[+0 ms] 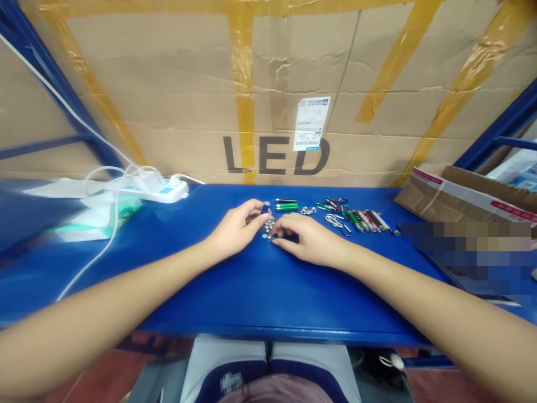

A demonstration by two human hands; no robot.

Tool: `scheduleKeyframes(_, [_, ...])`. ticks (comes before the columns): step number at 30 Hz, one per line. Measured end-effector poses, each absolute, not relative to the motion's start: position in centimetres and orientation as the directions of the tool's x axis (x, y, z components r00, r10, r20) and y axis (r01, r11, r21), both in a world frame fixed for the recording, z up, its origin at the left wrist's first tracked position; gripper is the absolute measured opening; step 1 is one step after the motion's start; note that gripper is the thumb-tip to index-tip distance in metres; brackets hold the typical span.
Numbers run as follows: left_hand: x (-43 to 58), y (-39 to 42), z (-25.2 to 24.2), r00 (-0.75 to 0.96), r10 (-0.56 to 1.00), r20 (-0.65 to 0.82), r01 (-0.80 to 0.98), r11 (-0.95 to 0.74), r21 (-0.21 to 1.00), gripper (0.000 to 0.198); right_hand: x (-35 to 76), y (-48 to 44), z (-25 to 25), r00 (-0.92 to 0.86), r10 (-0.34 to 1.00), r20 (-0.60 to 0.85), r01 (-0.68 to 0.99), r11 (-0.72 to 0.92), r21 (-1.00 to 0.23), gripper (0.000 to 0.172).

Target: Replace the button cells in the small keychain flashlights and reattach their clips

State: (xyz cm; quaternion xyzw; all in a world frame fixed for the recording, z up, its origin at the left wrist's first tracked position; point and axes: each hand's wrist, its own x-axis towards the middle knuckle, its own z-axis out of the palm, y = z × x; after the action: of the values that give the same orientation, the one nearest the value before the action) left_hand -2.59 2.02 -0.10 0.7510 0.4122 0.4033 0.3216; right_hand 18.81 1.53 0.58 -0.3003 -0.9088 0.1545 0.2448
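My left hand [241, 226] is closed around a short blue metal tube [265, 208], which stands upright between thumb and fingers with a silvery end on top. Close beside it, my right hand [308, 238] has thumb and fingertips pinched together low over the table. A small dark piece seems to show at those fingertips, too small to name. Several little silver parts [269, 226] lie in a cluster between the two hands. Just beyond the hands are green tubes [287, 207] and a black tube [286, 200], lying side by side.
Silver rings [308, 211], coloured carabiner clips [335, 204] and a row of small coloured flashlights [371, 221] lie to the right on the blue table [268, 296]. An open carton [470, 196] stands far right. A white power strip [168, 191] with cables sits left. A large cardboard box [188, 101] stands behind.
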Motion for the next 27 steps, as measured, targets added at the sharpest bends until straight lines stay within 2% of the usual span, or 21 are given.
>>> scheduleKeyframes(6, [-2.3,1.6,0.4,0.353,0.848,0.396,0.395,-0.519,0.758,0.019,18.8,1.6,0.6,-0.715,0.631,0.301,0.488,0.759,-0.430,0.004])
scheduleKeyframes(12, [-2.2,1.5,0.4,0.359,0.841,0.404,0.417,-0.532,0.737,0.019,18.9,1.1,1.2,-0.685,0.684,0.251,0.544,0.710,-0.447,0.003])
scheduleKeyframes(16, [-2.1,1.4,0.1,0.348,0.844,0.408,0.421,-0.529,0.737,0.023,18.9,1.3,1.4,-0.558,0.753,0.348,0.527,0.646,-0.552,0.005])
scheduleKeyframes(21, [-1.9,1.1,0.2,0.370,0.842,0.393,0.389,-0.525,0.757,0.024,19.1,1.5,2.1,-0.344,0.788,0.511,0.390,0.615,-0.685,0.008])
scheduleKeyframes(24, [-1.7,0.8,0.3,0.412,0.818,0.402,0.385,-0.556,0.737,0.021,19.0,1.0,2.5,-0.316,0.761,0.567,0.332,0.648,-0.685,0.008])
scheduleKeyframes(27, [-1.7,0.6,0.4,0.432,0.803,0.410,0.402,-0.579,0.709,0.024,19.0,0.6,2.6,-0.351,0.721,0.597,0.354,0.693,-0.628,0.006])
